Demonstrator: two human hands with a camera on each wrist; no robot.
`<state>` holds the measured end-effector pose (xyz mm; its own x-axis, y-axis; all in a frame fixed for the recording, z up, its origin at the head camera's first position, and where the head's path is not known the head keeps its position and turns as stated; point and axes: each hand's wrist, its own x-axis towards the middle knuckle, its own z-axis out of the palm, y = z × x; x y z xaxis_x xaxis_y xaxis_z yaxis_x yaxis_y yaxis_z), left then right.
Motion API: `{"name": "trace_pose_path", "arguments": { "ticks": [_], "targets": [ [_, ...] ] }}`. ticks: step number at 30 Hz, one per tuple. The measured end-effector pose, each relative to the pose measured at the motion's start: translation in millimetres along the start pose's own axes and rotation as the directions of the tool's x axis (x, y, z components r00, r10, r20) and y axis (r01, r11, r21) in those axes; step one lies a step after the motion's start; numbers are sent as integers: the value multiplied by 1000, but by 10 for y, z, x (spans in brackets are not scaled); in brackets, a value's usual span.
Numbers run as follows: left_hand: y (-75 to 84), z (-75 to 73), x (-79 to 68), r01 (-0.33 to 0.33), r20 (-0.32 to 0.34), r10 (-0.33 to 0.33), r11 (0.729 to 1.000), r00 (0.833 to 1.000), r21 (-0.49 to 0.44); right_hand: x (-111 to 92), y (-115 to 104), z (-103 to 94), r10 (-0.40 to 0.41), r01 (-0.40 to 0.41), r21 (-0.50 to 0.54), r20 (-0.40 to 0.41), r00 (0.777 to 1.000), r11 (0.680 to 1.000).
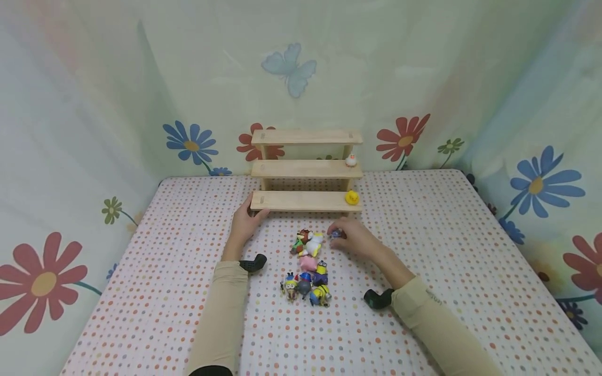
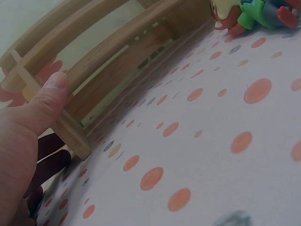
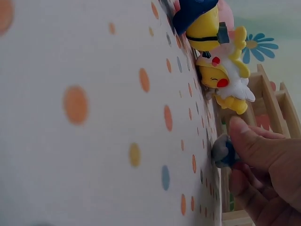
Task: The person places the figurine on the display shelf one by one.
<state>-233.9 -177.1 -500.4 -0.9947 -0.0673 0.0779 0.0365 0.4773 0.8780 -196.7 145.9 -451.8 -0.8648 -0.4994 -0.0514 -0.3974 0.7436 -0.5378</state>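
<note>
Right hand (image 1: 356, 238) pinches small blue-grey toy (image 1: 336, 234), just right of toy pile (image 1: 308, 263), in front of shelf (image 1: 301, 199), toward its right end. Toy's long axis unclear. Left hand (image 1: 244, 223), farther from toy, grips shelf's left end.

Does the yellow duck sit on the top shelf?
No, the duck sits on the lowest shelf, near its right end.

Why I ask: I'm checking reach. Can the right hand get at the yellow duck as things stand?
Probably yes: the yellow duck sits at the right end of the lowest shelf, with nothing visible between it and the right hand. However, that hand's grip holds a small blue-and-grey figure.
</note>
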Motion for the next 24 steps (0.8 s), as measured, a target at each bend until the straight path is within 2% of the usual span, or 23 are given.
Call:
{"name": "trace_pose_path", "arguments": {
  "ticks": [5,10,15,19,24],
  "targets": [
    [29,-8,30,18,3,-18,1000,1000,16,-8,-27,-91,-45,46,-39,7,999,998],
    [47,13,36,32,2,-32,999,999,19,-9,-71,-197,-17,19,-65,31,999,998],
    [57,33,37,37,-4,-37,999,999,29,40,-175,-361,2,-8,-94,-66,998,996],
    [48,22,32,48,-10,-48,998,999,38,132,-279,-506,1,-25,-149,-159,987,988],
    [35,10,11,55,-8,-55,998,998,18,296,-325,-643,10,-49,-194,-197,980,980]
  ]
}}
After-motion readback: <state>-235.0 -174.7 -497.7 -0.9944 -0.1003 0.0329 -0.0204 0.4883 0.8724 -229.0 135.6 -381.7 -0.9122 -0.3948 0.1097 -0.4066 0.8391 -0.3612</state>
